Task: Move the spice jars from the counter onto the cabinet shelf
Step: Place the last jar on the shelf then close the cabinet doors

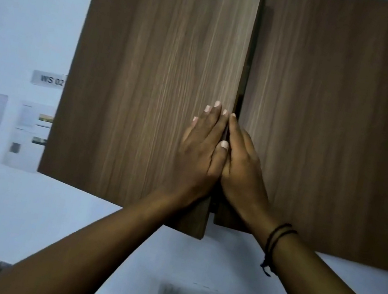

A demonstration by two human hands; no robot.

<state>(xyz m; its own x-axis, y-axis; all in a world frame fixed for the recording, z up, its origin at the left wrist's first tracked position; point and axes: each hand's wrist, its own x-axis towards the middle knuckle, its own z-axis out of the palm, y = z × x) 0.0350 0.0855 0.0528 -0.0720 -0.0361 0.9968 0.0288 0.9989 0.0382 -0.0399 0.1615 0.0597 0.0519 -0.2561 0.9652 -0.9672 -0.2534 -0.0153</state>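
Cabinet doors (152, 82) of brown woodgrain hang on a pale wall, slightly ajar at the centre seam. Left hand (202, 153) lies flat, fingers straight, on the left door's edge. Right hand (241, 165) meets the seam, its grip unclear. Spice jars are out of sight.

Left hand (199, 153): raised, fingers straight and together, palm flat against the left cabinet door (152, 82) near its inner edge, thumb lying along that edge.
Right hand (241, 165): raised beside the left hand and touching it, fingers straight, reaching into the gap at the same door's inner edge; fingertips mostly hidden.
Forearms: both bare, rising from below and converging at that door edge.
Right wrist: 2 dark cords (277, 242) around it.
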